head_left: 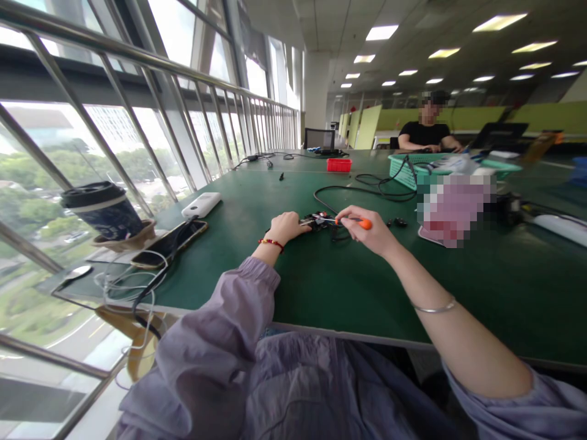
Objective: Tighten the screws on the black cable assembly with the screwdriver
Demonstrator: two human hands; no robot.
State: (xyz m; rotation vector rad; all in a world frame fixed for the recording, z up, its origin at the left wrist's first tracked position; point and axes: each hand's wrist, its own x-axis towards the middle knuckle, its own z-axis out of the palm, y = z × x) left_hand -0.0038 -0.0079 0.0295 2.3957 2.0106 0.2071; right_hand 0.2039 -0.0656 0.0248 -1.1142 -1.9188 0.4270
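Observation:
On the green table, my left hand is closed around the left end of a small dark device with metal and red parts; what kind it is I cannot make out. My right hand grips a screwdriver with an orange handle. Its thin shaft points left, with the tip at or just over the device. A short dark cable lies beside the device, below my right fingers. To the right of that hand rest small black pieces.
A cup, a phone with cables and a white power bank sit at left by the railing. A red basket stands farther back. A green basket and a pink item are at right. Another person sits across.

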